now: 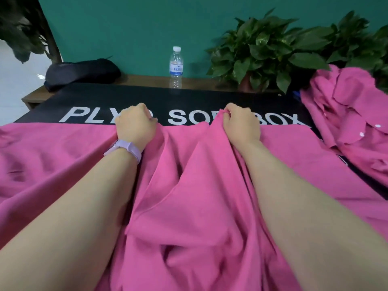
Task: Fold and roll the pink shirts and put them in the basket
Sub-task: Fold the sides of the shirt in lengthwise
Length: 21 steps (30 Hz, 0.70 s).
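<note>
Shirt [189, 196] spread on desk [210, 97], far edge bunched in both fists.
Head view: left hand [135, 124] and right hand [241, 124] each clamp a fold of it. Cloth judged light, soft, limp, creasing freely; best held at hems. More shirts [346, 122] heaped right. No basket seen.

Pink shirt [189, 196] – soft matt cloth; bottle [176, 67] – clear glossy plastic.
</note>
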### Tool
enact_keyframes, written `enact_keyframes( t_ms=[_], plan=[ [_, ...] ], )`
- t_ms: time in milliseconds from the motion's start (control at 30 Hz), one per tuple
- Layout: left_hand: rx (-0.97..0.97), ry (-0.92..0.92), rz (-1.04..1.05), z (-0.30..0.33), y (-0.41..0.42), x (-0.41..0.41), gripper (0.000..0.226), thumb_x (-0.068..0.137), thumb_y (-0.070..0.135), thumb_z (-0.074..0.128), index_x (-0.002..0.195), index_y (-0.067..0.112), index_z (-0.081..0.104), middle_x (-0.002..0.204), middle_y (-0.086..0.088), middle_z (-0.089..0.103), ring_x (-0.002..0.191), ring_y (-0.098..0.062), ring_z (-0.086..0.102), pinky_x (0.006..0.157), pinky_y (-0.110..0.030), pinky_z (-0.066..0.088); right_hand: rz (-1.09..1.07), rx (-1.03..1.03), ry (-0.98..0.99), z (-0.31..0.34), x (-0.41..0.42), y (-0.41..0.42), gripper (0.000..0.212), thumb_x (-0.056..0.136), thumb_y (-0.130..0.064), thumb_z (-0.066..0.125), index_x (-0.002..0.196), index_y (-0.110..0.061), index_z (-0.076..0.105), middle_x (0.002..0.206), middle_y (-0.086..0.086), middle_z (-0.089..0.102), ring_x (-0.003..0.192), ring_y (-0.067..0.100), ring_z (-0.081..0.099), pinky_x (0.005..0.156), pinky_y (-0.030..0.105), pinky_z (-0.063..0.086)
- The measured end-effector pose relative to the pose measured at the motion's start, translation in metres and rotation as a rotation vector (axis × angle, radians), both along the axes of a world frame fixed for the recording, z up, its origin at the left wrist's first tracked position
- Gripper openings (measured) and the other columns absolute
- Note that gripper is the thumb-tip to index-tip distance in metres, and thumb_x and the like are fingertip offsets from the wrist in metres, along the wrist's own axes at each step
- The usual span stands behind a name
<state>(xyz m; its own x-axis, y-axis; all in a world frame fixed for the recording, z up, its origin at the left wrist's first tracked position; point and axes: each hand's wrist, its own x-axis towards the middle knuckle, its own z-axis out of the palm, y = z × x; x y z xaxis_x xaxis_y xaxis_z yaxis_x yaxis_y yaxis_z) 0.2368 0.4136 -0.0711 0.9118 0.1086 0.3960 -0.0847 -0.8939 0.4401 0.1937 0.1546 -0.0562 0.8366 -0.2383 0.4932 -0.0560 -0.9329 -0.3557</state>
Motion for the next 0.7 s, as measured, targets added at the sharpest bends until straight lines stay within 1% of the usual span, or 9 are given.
enact_keyframes(
  t_ms=[67,133,200,300,433,533,600,700],
  plan=[
    [0.045,-0.004,0.024,-0.001,-0.002,0.004,0.02,0.093,0.028,0.062,0.103,0.011,0.064,0.108,-0.016,0.064,0.108,-0.041,0.055,0.096,-0.045,0.039,0.03,0.072,0.01,-0.009,0.008,-0.009,0.016,0.097,-0.023,0.047,0.099,-0.021,0.063,0.087,0.005,0.069,0.083,0.032,0.06,0.068,0.037,0.043],
    [0.092,-0.042,0.085,0.0,-0.005,0.003,0.015,0.094,0.027,0.06,0.101,0.015,0.066,0.11,-0.016,0.06,0.109,-0.039,0.05,0.1,-0.047,0.031,0.076,0.067,0.074,-0.011,0.011,-0.017,0.016,0.096,-0.026,0.051,0.097,-0.024,0.067,0.091,0.002,0.07,0.089,0.029,0.061,0.071,0.036,0.043],
    [0.123,-0.069,0.139,0.003,-0.007,0.001,0.014,0.094,0.025,0.058,0.099,0.017,0.068,0.109,-0.015,0.056,0.109,-0.037,0.047,0.1,-0.048,0.028,0.093,0.031,0.111,-0.012,0.012,-0.02,0.015,0.097,-0.028,0.052,0.097,-0.025,0.067,0.091,-0.001,0.07,0.09,0.027,0.059,0.07,0.034,0.039],
    [0.138,-0.057,0.169,0.005,-0.007,-0.007,0.015,0.091,0.017,0.056,0.1,0.016,0.069,0.11,-0.014,0.054,0.108,-0.036,0.046,0.099,-0.047,0.027,0.087,0.019,0.117,-0.014,0.011,-0.018,0.014,0.099,-0.029,0.052,0.097,-0.024,0.065,0.084,-0.004,0.064,0.085,0.025,0.056,0.068,0.033,0.036],
    [0.126,-0.026,0.147,0.006,-0.004,-0.018,0.02,0.092,0.014,0.05,0.108,0.013,0.063,0.114,-0.014,0.056,0.109,-0.037,0.05,0.098,-0.046,0.03,0.038,0.037,0.088,-0.015,0.002,-0.016,0.018,0.1,-0.024,0.048,0.102,-0.018,0.065,0.087,0.001,0.065,0.082,0.025,0.053,0.068,0.034,0.036],
    [0.063,-0.076,0.087,0.01,-0.003,-0.031,0.017,0.091,0.012,0.05,0.103,0.011,0.06,0.108,-0.012,0.061,0.102,-0.037,0.054,0.089,-0.044,0.033,0.035,0.037,0.104,-0.014,-0.011,-0.01,0.019,0.1,-0.021,0.045,0.103,-0.016,0.064,0.088,0.003,0.067,0.083,0.026,0.056,0.068,0.036,0.039],
    [0.07,-0.106,0.069,0.011,-0.004,-0.041,0.019,0.088,0.01,0.05,0.104,0.011,0.061,0.107,-0.012,0.061,0.101,-0.037,0.053,0.086,-0.043,0.033,0.023,0.045,0.114,-0.011,-0.019,-0.007,0.019,0.1,-0.02,0.045,0.103,-0.014,0.063,0.09,0.006,0.068,0.085,0.029,0.058,0.07,0.038,0.044],
    [0.132,-0.063,0.094,0.009,-0.003,-0.054,0.023,0.087,0.01,0.05,0.107,0.01,0.061,0.111,-0.013,0.059,0.108,-0.036,0.049,0.09,-0.043,0.03,-0.01,0.026,0.14,-0.008,-0.032,-0.004,0.019,0.099,-0.018,0.046,0.105,-0.01,0.062,0.093,0.012,0.069,0.089,0.035,0.061,0.075,0.042,0.048]
  ],
)
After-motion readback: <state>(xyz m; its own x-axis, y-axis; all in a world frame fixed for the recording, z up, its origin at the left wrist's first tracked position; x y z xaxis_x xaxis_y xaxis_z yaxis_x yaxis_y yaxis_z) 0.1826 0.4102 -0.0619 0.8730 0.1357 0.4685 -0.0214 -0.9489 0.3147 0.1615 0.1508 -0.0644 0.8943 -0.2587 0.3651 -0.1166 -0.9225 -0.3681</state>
